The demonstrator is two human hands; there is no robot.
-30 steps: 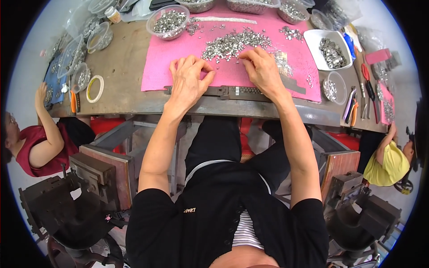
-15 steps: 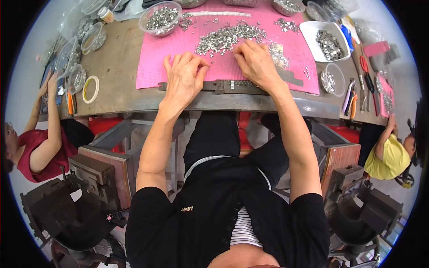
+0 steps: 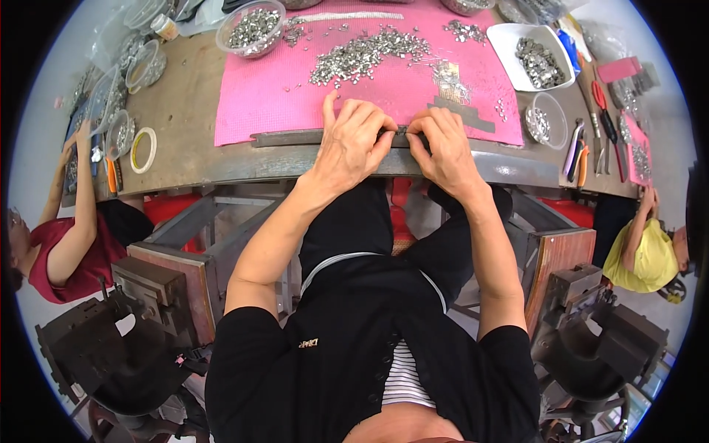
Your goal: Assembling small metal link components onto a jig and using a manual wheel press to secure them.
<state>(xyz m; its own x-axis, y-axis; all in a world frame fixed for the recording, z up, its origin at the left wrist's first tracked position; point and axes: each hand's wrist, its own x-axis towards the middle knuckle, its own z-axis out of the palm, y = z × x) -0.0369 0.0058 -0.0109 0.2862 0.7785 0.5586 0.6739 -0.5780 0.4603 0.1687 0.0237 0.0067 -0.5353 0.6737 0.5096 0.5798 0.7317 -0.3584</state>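
My left hand (image 3: 353, 140) and my right hand (image 3: 447, 153) meet over a long dark metal bar (image 3: 288, 138) at the front edge of the pink mat (image 3: 266, 88). Thumb and fingers of each hand are pinched together, fingertips nearly touching; the left forefinger sticks up. What they pinch is too small and covered to make out. Beyond the hands lies a loose pile of small shiny metal pieces (image 3: 362, 57). Flat grey metal strips (image 3: 465, 114) rest on the mat past my right hand.
A clear round tub of metal pieces (image 3: 252, 29) stands back left, a white tray (image 3: 509, 63) back right. Tape roll (image 3: 144, 150), left; red-handled tool (image 3: 600, 96) and pliers (image 3: 583, 164), right. Co-workers in dark red (image 3: 74, 251) and yellow (image 3: 646, 255) sit either side.
Both hands have come back from the pile towards me and together at the bar. The left moved right and nearer, the right moved nearer. The view has shifted slightly.
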